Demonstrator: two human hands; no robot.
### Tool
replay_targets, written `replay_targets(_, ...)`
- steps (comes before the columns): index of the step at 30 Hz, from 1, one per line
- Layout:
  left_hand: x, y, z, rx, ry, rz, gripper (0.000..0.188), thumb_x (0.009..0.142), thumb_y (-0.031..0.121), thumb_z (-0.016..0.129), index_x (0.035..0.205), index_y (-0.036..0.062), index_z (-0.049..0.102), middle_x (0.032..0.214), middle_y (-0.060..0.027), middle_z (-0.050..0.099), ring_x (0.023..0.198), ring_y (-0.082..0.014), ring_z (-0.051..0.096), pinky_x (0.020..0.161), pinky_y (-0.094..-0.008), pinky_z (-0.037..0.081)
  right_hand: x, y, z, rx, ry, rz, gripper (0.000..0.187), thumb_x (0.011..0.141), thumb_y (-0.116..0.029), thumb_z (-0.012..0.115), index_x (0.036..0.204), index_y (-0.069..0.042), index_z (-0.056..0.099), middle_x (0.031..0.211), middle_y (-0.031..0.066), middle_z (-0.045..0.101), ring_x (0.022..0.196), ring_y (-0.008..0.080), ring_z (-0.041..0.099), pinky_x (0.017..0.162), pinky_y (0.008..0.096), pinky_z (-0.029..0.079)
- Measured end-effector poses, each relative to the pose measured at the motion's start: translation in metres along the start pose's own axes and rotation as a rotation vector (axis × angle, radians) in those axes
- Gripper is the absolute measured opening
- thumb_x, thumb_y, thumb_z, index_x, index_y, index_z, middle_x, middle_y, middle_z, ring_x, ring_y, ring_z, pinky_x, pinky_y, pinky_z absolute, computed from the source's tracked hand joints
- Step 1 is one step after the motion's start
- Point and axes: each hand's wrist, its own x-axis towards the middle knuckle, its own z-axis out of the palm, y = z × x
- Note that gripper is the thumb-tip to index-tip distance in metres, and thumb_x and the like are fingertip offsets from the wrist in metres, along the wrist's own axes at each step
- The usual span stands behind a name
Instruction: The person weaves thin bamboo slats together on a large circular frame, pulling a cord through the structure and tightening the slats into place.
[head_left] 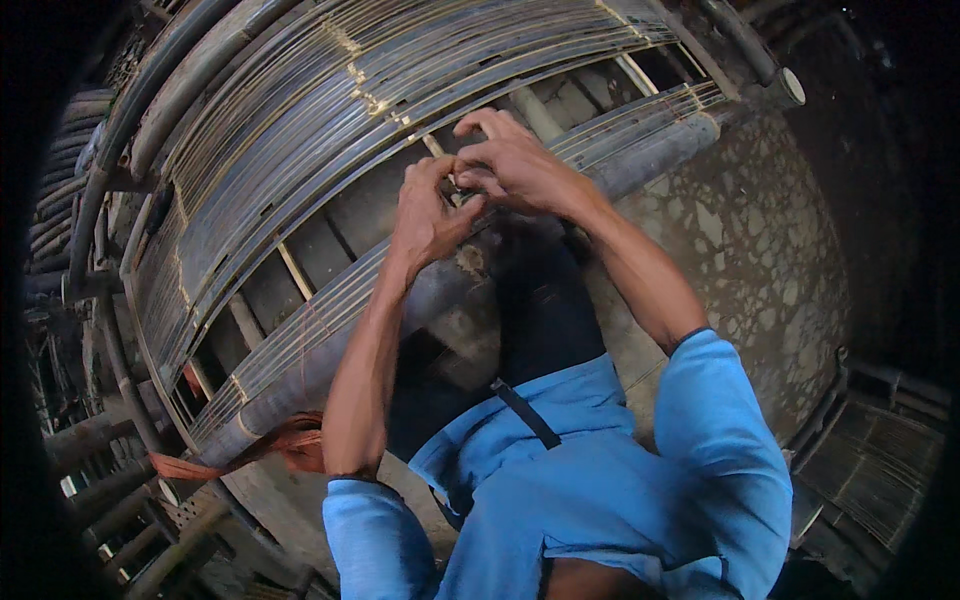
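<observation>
A wide panel of thin bamboo strips (270,150), bound with pale ties, curves across the far side before me. Nearer lies a narrower band of strips (335,295) along a thick bamboo pole (660,150). Over the gap between them, beside a light crosspiece (433,146), my two hands meet. My left hand (430,212) has its thumb and fingers drawn together near the right fingertips. The fingers of my right hand (520,168) are bent inward in a pinch. What the fingertips grip is too small and hidden to make out.
An orange-red cloth (275,445) is wrapped at the pole's left end. Stacked bamboo poles (65,200) stand at the far left. To the right spreads a stone-and-cement floor (740,230). Another slatted bamboo piece (870,465) is at the lower right.
</observation>
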Motion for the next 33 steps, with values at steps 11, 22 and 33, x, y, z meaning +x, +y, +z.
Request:
replay_targets(11, -0.153, -0.05, -0.231, 0.734, 0.229, -0.151, 0.027, 0.09, 0.031, 0.074, 0.093, 0.0041, 0.075, 0.107, -0.0175, 0.07, 0.099, -0.0378, 0.067, 0.085, -0.0451, 0.054, -0.056, -0.126, -0.111, 0.476, -0.02, 0.194, 0.011, 0.093, 0.006, 0.057, 0.09, 0.001, 0.065, 0.075, 0.0066, 0.062, 0.065, 0.0115, 0.054, 0.061, 0.0275, 0.046)
replay_targets(22, -0.596, -0.1, -0.586, 1.212, 0.253, -1.286, 0.05, 0.1, 0.025, 0.064, 0.14, -0.0024, 0.055, 0.132, -0.017, 0.065, 0.122, -0.028, 0.062, 0.098, -0.0392, 0.049, -0.136, -0.117, -0.112, 0.5, -0.491, 0.573, 0.009, 0.095, -0.001, 0.06, 0.092, -0.001, 0.068, 0.077, 0.0069, 0.066, 0.07, 0.0155, 0.062, 0.068, 0.0325, 0.051)
replay_targets(33, -0.174, -0.061, -0.236, 0.226, 0.181, -0.414, 0.041, 0.091, 0.03, 0.076, 0.118, -0.0003, 0.072, 0.101, -0.0155, 0.076, 0.093, -0.0218, 0.072, 0.086, -0.0338, 0.054, -0.061, -0.077, 0.006, -0.411, 0.181, 0.394, 0.042, 0.089, -0.035, 0.076, 0.104, 0.003, 0.067, 0.109, 0.0189, 0.066, 0.106, 0.0355, 0.06, 0.092, 0.0462, 0.048)
